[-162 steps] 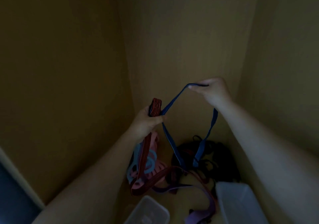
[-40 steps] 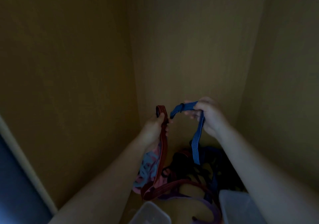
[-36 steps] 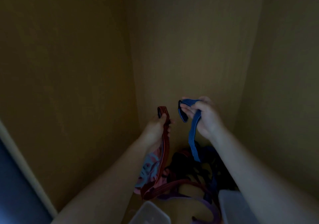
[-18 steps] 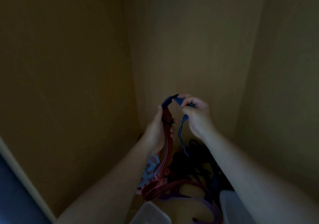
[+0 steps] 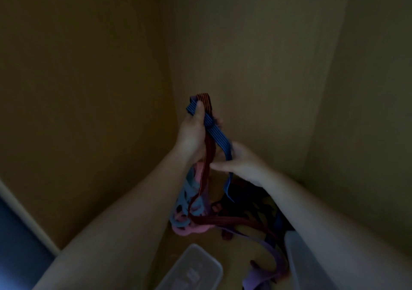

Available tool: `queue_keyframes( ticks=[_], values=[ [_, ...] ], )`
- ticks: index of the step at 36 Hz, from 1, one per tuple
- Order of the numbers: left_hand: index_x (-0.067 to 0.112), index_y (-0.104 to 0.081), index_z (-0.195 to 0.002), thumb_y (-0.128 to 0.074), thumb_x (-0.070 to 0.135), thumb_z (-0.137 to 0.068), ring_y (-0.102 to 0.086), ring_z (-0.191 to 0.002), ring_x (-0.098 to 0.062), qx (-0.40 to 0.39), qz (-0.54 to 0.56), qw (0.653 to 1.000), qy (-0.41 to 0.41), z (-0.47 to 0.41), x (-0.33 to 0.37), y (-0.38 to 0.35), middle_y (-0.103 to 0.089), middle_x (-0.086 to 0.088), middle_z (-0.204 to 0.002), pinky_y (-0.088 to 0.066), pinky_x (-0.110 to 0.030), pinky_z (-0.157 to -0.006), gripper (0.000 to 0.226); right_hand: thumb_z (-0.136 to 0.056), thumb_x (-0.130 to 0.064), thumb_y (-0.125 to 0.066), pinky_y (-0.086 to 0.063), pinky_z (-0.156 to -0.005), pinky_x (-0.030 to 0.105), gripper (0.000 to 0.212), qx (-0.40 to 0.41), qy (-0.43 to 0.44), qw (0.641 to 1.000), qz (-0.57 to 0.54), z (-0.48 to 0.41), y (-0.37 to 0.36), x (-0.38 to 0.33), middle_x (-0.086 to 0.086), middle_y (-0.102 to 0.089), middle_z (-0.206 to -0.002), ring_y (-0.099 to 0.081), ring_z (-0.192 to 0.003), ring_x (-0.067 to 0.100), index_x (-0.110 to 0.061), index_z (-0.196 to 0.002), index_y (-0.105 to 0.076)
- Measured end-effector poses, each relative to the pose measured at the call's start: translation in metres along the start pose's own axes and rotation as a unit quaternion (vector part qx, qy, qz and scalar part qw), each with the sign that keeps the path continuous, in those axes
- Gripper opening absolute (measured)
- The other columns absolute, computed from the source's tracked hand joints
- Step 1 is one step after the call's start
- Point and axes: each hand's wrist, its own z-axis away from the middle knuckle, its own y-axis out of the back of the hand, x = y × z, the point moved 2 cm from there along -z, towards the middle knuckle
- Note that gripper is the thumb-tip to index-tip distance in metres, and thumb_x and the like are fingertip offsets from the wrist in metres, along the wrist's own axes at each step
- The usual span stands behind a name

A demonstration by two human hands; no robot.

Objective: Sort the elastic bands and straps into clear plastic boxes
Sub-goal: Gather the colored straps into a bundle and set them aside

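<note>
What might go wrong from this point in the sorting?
1. The left hand grips the red band and the blue band together, so both may land in one box.
2. The red band trails down into the pile and may drag other pieces out.

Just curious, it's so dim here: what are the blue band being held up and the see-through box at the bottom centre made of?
Blue ribbed band: probably woven elastic; lengthwise ribs, matte, drapes limply from the left hand. Clear rectangular box: likely plastic; translucent, smooth, rounded rim. Dim light leaves both uncertain.
</note>
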Motion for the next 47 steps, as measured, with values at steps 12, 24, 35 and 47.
queue_keyframes(
  ticks=[12, 24, 35, 47],
  values=[
    [0.01, -0.051, -0.076, -0.031, 0.057, -0.097, -0.037, -0.043, -0.01, 0.019, 0.044, 0.999, -0.015, -0.023, 0.024, 0.01, -0.038, 0.003, -0.052, -0.037, -0.022, -0.043, 0.056, -0.081, 0.002, -0.069, -0.053, -0.069, 0.03, 0.017, -0.145, -0.006, 0.987, -0.074, 0.002, -0.012, 0.015, 0.005, -0.062, -0.07, -0.062, -0.065, 0.018, -0.009, -0.078, -0.058],
    [0.029, -0.058, -0.092, -0.049, 0.056, -0.092, -0.06, -0.076, -0.007, 0.115, -0.266, 0.952, -0.097, -0.022, 0.037, 0.033, -0.063, 0.007, -0.088, -0.052, -0.027, -0.074, 0.028, -0.083, -0.019, -0.075, -0.038, -0.049, 0.01, 0.007, 0.022, -0.034, 0.996, 0.079, 0.007, 0.042, 0.039, -0.005, -0.062, -0.069, -0.057, -0.055, 0.001, -0.018, -0.085, -0.067],
    [0.015, -0.054, -0.12, -0.083, 0.013, -0.07, -0.064, -0.078, -0.001, -0.178, -0.31, 0.929, 0.093, 0.016, -0.041, 0.017, -0.066, 0.007, -0.093, -0.049, -0.014, -0.063, 0.058, -0.077, -0.01, -0.069, -0.036, -0.055, 0.024, 0.011, 0.059, -0.005, 0.966, 0.251, -0.015, 0.055, -0.019, -0.001, -0.06, -0.067, -0.055, -0.064, 0.013, -0.015, -0.068, -0.064],
    [0.025, -0.051, -0.091, -0.069, 0.008, -0.085, -0.052, -0.063, -0.014, 0.018, -0.214, 0.976, -0.023, 0.003, -0.004, 0.028, -0.053, 0.001, -0.074, -0.041, -0.028, -0.056, 0.025, -0.08, -0.017, -0.077, -0.051, -0.061, 0.028, 0.018, -0.005, -0.07, 0.973, 0.221, -0.006, 0.081, 0.0, 0.0, -0.059, -0.066, -0.06, -0.059, 0.014, -0.012, -0.08, -0.06]
  ],
)
